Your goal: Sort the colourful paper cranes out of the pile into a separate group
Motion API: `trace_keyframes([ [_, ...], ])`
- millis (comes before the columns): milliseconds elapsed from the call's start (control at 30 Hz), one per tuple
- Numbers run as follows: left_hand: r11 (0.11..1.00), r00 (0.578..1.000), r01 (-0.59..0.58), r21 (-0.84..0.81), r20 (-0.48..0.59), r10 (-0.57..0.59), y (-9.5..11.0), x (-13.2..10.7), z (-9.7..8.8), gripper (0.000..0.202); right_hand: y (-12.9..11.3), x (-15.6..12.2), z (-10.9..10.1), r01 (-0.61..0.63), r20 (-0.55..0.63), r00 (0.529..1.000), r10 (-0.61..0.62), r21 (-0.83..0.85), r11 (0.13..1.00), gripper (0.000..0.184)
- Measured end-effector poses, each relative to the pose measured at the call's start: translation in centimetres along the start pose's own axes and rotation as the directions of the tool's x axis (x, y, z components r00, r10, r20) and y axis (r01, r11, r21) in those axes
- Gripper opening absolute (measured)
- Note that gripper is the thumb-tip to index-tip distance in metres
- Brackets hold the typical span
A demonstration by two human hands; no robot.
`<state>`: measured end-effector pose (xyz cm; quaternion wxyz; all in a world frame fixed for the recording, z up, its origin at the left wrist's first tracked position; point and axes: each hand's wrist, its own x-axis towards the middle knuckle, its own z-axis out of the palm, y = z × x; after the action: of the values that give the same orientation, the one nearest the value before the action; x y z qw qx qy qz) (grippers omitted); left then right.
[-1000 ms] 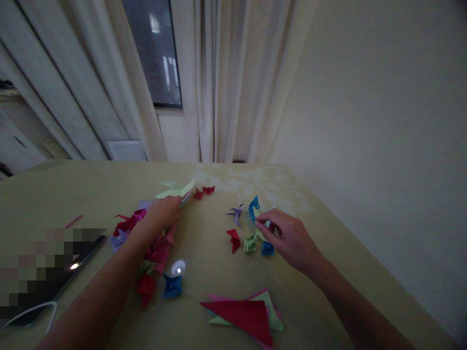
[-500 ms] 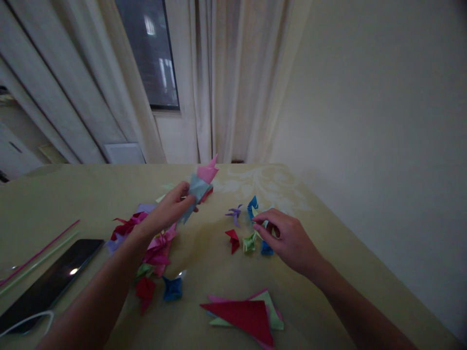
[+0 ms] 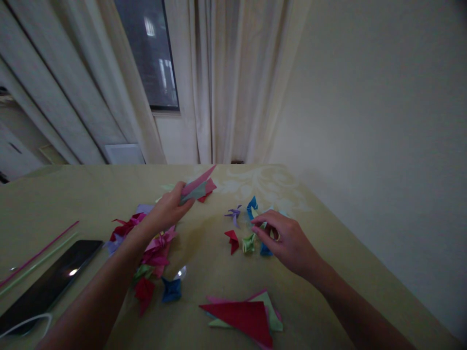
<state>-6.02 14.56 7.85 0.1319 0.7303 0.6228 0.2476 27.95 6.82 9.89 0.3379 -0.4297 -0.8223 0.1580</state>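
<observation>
My left hand (image 3: 170, 203) is closed round pink and light blue folded papers (image 3: 196, 189), which point up to the right. A red and pink folded paper (image 3: 206, 191) shows just behind them. My right hand (image 3: 279, 236) is curled low over small origami pieces, thumb and forefinger nearly together; whether anything is pinched there I cannot make out. Around its fingertips lie a blue folded piece (image 3: 251, 206), a purple origami crane (image 3: 234, 214), a red folded piece (image 3: 232, 241) and a green one (image 3: 248, 244). Another blue piece (image 3: 266, 249) is partly hidden under the hand.
Several pink and red origami pieces (image 3: 159, 250) are heaped beside my left forearm, with a blue star-like piece (image 3: 171, 290) nearer me. Folded paper triangles (image 3: 246, 316) lie at the front. A phone (image 3: 54, 279) with a white cable and two thin sticks (image 3: 44, 248) are at left.
The papers in my left hand have dropped slightly and tipped flatter, with the pink now lying along the light blue. My right hand has hardly moved.
</observation>
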Motion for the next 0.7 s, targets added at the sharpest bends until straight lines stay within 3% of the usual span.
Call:
trace_keyframes([
  [233, 0.997, 0.997, -0.060, -0.046, 0.040, 0.062, 2.0, -0.4, -0.2, 0.028, 0.3, 0.0, 0.1, -0.028, -0.020, 0.999, 0.028, 0.024, 0.999, 0.014],
  [333, 0.978, 0.979, -0.172, -0.120, 0.086, 0.183, 4.3, -1.6, -0.5, 0.028, 0.9, 0.0, 0.4, -0.084, -0.097, 0.991, 0.097, 0.136, 0.987, 0.037],
  [467, 0.923, 0.909, -0.300, -0.239, 0.222, 0.353, 7.6, -3.8, -0.1, 0.027, 1.7, 0.2, 0.6, -0.148, -0.202, 0.953, 0.228, 0.348, 0.926, 0.058],
  [600, 0.885, 0.841, -0.296, -0.360, 0.341, 0.420, 9.6, -5.4, 1.2, 0.026, 1.6, 0.5, 0.1, -0.098, -0.204, 0.953, 0.223, 0.489, 0.866, 0.029],
  [700, 0.875, 0.839, -0.267, -0.405, 0.349, 0.417, 9.9, -5.6, 2.0, 0.033, 1.4, 0.8, -0.4, -0.019, -0.285, 0.940, 0.188, 0.506, 0.862, 0.022],
])
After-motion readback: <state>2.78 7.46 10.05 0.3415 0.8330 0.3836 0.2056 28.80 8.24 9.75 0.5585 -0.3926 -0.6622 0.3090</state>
